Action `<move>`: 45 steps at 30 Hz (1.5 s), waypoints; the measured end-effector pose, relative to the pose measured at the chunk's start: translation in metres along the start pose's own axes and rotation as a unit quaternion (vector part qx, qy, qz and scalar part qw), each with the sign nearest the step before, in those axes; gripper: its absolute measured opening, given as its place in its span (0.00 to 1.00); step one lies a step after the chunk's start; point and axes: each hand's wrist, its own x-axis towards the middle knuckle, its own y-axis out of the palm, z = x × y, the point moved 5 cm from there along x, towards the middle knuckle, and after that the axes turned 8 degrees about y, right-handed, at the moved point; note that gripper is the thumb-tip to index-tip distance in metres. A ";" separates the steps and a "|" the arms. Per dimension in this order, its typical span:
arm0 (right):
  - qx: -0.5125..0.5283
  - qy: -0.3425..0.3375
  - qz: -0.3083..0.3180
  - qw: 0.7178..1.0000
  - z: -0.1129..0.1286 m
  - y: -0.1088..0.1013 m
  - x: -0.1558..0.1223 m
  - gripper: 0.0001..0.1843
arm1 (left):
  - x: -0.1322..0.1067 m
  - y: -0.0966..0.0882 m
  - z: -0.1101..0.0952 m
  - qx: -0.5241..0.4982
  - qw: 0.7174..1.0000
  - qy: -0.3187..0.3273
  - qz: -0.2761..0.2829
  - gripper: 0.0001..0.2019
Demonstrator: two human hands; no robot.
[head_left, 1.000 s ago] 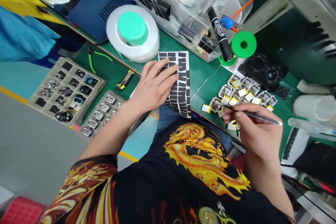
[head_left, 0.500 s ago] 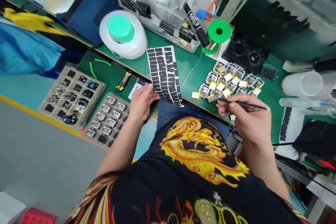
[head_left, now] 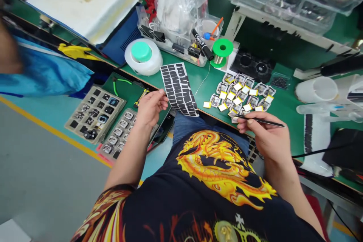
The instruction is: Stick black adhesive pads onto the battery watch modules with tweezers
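Black pad sheet [head_left: 178, 89] sits pinched in the left hand [head_left: 150, 109], right hand [head_left: 263, 136] gripping tweezers [head_left: 262, 121] beside yellow-tabbed packs [head_left: 241, 94] on green matting [head_left: 286, 128].

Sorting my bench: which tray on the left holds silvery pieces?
The narrower tray beside your left hand holds rows of silvery pieces; the wider tray holds mostly black ones.

The left hand [head_left: 151, 110] lies palm-up with its fingers curled and thumb pressed forward. The right hand [head_left: 265, 135] curls in a pen-style pinch. The bare left forearm [head_left: 124, 155] and right forearm [head_left: 295, 189] angle inward, away from the body.
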 end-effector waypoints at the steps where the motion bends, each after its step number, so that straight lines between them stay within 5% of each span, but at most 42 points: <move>1: 0.002 0.002 0.001 1.000 -0.001 -0.001 -0.001 0.08 | -0.002 0.003 0.001 -0.002 1.000 -0.008 0.008 0.24; 10: 0.022 0.018 0.005 1.000 -0.002 -0.002 0.002 0.11 | -0.007 0.013 0.003 0.008 1.000 -0.020 0.012 0.22; 26: 0.055 0.042 0.026 0.997 -0.011 -0.005 0.011 0.13 | -0.013 0.048 -0.034 0.024 0.999 -0.021 0.011 0.24; 32: 0.065 0.053 0.027 0.996 -0.017 -0.007 0.013 0.12 | -0.012 0.042 -0.035 0.052 0.998 -0.021 0.003 0.20; 37: 0.053 0.065 0.078 0.993 -0.006 0.013 0.016 0.12 | -0.009 0.032 -0.029 0.062 0.997 -0.035 0.005 0.22; 45: 0.019 0.044 0.166 0.985 0.019 0.067 0.032 0.10 | 0.020 0.045 -0.027 0.027 0.992 -0.089 0.081 0.20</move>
